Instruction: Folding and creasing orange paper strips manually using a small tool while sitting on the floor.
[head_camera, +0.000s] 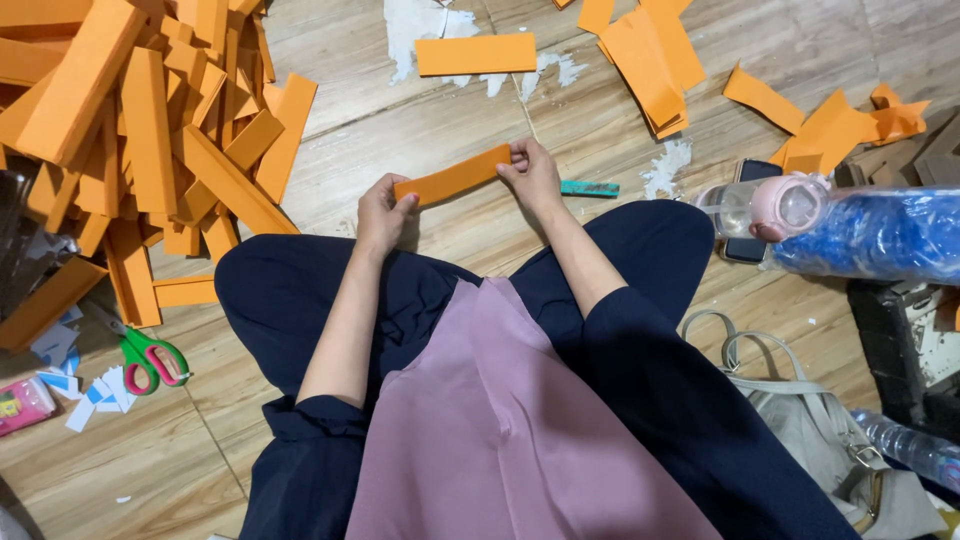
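An orange strip (452, 177) of folded card hangs above the wooden floor (420, 130), just beyond the person's crossed knees, stretched between both hands and tilted so its right end sits a little farther away than its left. The left hand (381, 212) has its grip closed on the strip's left end, thumb on top and fingers curled under. The right hand (530, 173) is pinched shut on the right end, fingertips pressing down over the top edge. The strip's middle spans free between the two grips, touching nothing else.

Just right of the right hand a small teal stick (589, 188) lies on the floor. Far left, a big heap of orange strips (150, 130) is piled up, and near left of it lie green-handled scissors (150, 357) beside scraps of white and blue paper (95, 390). Far, a single orange piece (476, 54) lies flat, with more loose orange pieces (650, 60) to its right. On the right lie a clear bottle with a pink cap (765, 205), a blue plastic bundle (880, 235) and, nearer, a grey bag (820, 420)
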